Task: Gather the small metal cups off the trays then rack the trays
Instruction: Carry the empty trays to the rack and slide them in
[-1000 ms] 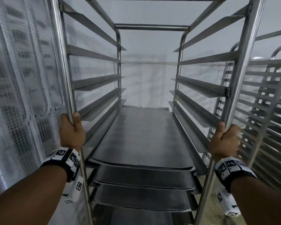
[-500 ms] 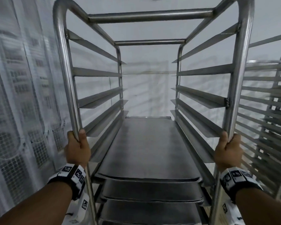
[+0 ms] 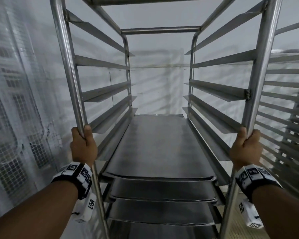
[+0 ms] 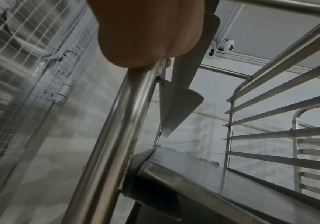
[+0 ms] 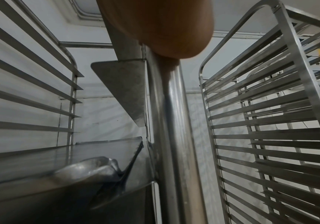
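A tall steel tray rack (image 3: pixel 66 69) stands right in front of me. Several dark flat trays (image 3: pixel 159 147) sit stacked on its lower runners; the upper runners are bare. My left hand (image 3: pixel 82 145) grips the rack's near left post (image 4: pixel 117 136). My right hand (image 3: pixel 245 147) grips the near right post (image 5: pixel 172 136). In the wrist views each palm (image 4: pixel 147 30) (image 5: pixel 162 25) wraps its post from behind, with a tray corner (image 4: pixel 174 171) just below. No small metal cups are in view.
A second empty steel rack (image 3: pixel 286 104) (image 5: pixel 270 121) stands close on the right. A wall of white panels with wire mesh (image 3: pixel 16 118) runs close along the left. A pale wall (image 3: pixel 159 80) lies behind the rack.
Both hands keep the same grip on the posts. The rack fills more of the view and the mesh wall and neighbouring rack have shifted, so rack and I have moved together.
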